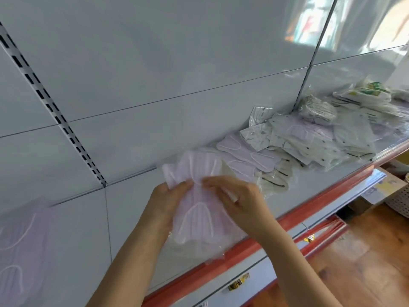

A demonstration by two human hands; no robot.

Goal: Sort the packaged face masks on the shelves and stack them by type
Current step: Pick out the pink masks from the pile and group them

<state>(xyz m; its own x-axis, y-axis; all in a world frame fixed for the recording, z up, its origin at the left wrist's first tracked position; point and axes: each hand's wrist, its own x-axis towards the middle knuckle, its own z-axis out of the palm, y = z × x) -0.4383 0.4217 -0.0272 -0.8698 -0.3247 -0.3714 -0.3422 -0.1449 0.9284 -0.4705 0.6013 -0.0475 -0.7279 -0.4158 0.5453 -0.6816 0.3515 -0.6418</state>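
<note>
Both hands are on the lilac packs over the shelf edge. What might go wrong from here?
1. The lilac mask packs are slippery film, fanned between the left hand and right hand; one could slide out past the red shelf edge.
2. The mixed pile beyond is loose and overlapping, so setting a stack against it may mix the types again.

Left hand, right hand raised, fingers pinching

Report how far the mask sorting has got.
Done: little; a few lilac packs lie together on the shelf. In hand: left hand and right hand grip a bunch of lilac masks. Left: the mixed dotted and white heap.
</note>
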